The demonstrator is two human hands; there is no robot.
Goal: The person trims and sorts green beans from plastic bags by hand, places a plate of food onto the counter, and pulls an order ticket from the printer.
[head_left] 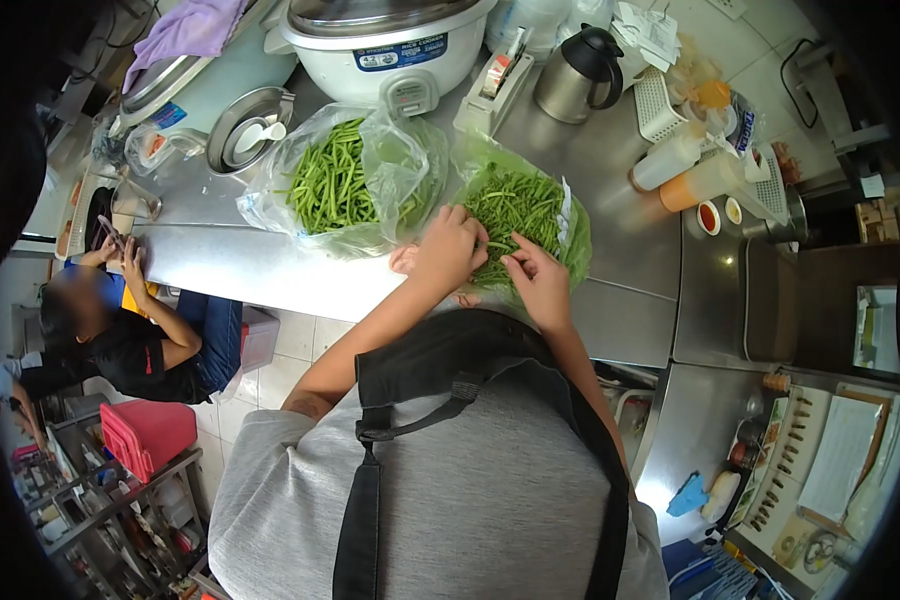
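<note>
Two plastic bags of green beans lie side by side on the steel counter in front of me. The clear bag (406, 160) at left holds longer cut pieces (330, 178). In the greenish bag (578, 245) at right is a pile of thinner green beans (518, 205). My left hand (450, 248) is at the near left edge of this pile, its bent fingers closed on a green bean. Facing it, my right hand (538, 282) has thumb and forefinger pinched over the same pile, apparently on a bean; the fingertips' contact is partly hidden.
Behind the bags stand a rice cooker (390, 50), a tape dispenser (492, 90) and a steel jug (575, 80). Sauce bottles (695, 185) and small sauce cups (708, 218) are at right. Metal bowls (245, 130) sit at left. A seated person (135, 340) is at the counter's left.
</note>
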